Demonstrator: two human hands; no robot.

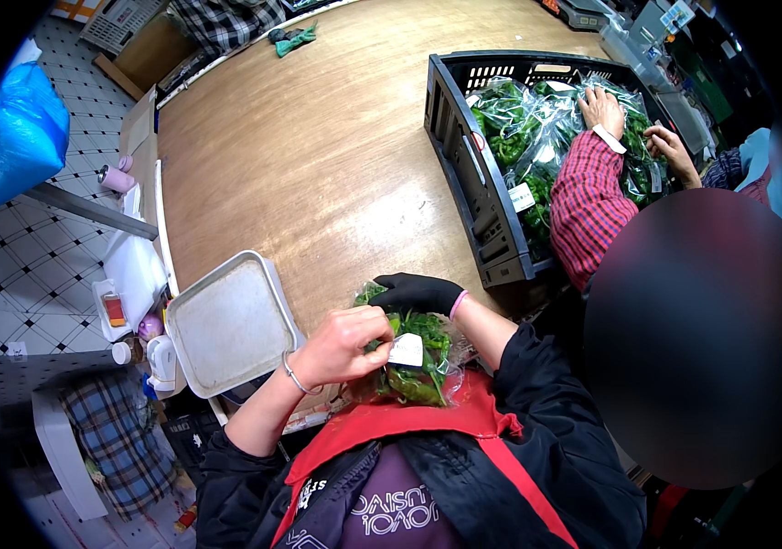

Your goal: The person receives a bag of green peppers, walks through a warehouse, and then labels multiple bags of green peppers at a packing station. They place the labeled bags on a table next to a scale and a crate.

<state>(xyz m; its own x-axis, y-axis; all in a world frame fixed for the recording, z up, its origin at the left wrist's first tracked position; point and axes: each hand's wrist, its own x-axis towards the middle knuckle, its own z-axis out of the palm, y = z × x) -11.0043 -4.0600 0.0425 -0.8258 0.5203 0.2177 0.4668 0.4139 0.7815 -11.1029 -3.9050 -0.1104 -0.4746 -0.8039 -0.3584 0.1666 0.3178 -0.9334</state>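
One bag of greens (414, 361) is gripped by the gloved right hand (417, 293) while the bare left hand (343, 346) pinches its white label (406, 350); several finished-looking bags (524, 137) lie in the crate (464, 156).

Wide wooden table (318, 156), checked tile floor (16, 256), plaid-cushioned white chair (89, 439), evenly lit.

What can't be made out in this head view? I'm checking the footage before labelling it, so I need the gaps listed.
- Bag of greens: its lower part is hidden behind the left hand and the red apron.
- White label: too small to make out.
- Right hand: the glove hides its grip on the bag.
- Black crate: a co-worker's checked sleeve covers part of the bags inside.
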